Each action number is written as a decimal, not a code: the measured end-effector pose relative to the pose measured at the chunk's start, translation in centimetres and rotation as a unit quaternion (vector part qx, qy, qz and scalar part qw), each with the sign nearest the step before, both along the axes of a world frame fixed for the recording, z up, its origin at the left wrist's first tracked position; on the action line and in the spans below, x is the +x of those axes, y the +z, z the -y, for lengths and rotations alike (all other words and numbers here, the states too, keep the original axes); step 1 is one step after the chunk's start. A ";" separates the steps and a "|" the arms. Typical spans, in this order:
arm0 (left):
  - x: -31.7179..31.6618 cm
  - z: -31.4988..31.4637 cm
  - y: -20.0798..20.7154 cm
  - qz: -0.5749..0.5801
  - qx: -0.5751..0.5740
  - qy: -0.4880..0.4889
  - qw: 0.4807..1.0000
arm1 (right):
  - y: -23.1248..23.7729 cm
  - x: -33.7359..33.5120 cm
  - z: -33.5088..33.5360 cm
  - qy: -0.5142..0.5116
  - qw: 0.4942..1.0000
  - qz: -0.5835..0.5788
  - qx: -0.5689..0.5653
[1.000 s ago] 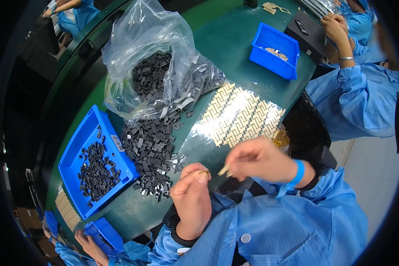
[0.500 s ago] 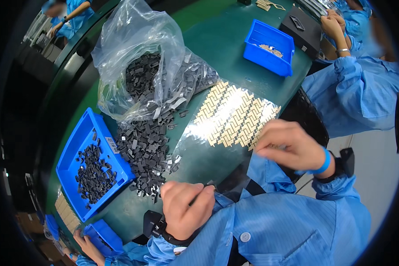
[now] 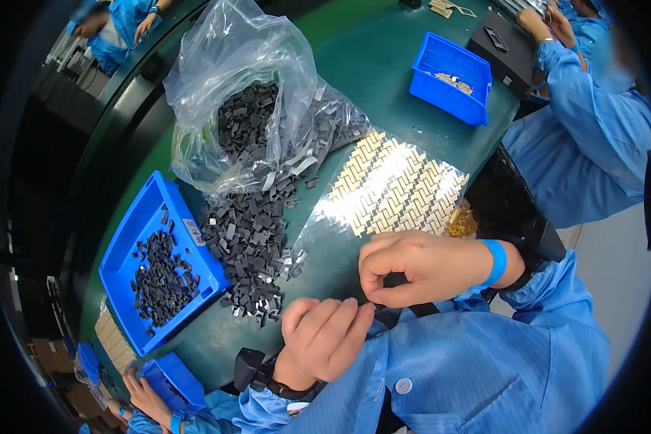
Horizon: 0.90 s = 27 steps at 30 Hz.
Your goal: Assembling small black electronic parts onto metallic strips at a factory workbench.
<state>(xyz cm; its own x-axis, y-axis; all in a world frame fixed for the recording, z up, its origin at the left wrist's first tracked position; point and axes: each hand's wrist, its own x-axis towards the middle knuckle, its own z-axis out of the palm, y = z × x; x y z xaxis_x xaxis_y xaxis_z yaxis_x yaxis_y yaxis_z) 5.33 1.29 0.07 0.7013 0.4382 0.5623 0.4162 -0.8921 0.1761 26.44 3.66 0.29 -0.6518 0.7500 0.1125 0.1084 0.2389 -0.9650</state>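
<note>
My left hand (image 3: 324,338) is closed, fingertips pinched on a small black plastic piece that my fingers now mostly hide. Close against it, my right hand (image 3: 430,269) is curled with thumb and index finger together; whatever it pinches is too small or hidden to name. Both sets of fingertips meet in front of my blue smock. Beyond my right hand lies a clear sheet carrying cream-coloured pads (image 3: 372,155) in a zigzag pattern. A heap of small black plastic pieces (image 3: 249,242) spreads on the green table left of the sheet, spilling from a clear plastic bag (image 3: 242,43).
A blue tray (image 3: 116,271) at left holds more black pieces. Another blue bin (image 3: 452,54) with tan scraps stands far right beside a black box (image 3: 500,47). A yellowish clump (image 3: 462,222) sits by the sheet. Co-workers occupy the right, far left and lower left.
My right hand has moved left and nearer, from the sheet's near corner to my left hand's fingertips. My left hand has turned slightly inward, and the whole view has shifted a little.
</note>
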 end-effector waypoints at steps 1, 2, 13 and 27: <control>0.2 -0.4 -0.4 0.017 0.003 0.007 1.000 | -0.4 0.0 -0.1 -0.020 0.999 0.008 0.045; 0.1 -0.9 -0.6 0.017 0.002 0.004 1.000 | -0.7 0.1 -0.2 -0.068 0.997 0.026 0.040; -1.5 -5.1 -3.6 -0.026 -0.059 0.338 0.939 | -0.9 -0.3 -0.8 -0.230 0.972 -0.036 0.003; -0.5 -3.0 1.0 0.525 -0.634 0.029 0.567 | -0.3 -2.6 -0.5 -0.223 0.959 -0.174 0.009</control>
<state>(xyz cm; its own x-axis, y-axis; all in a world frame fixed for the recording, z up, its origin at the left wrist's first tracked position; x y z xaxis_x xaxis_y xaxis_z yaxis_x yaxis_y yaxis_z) 4.82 4.28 1.09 0.2344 0.9626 -0.1355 -0.4904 0.2375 0.8385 23.79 4.18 -0.02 -0.1884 0.9414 0.2799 -0.1237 0.2600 -0.9576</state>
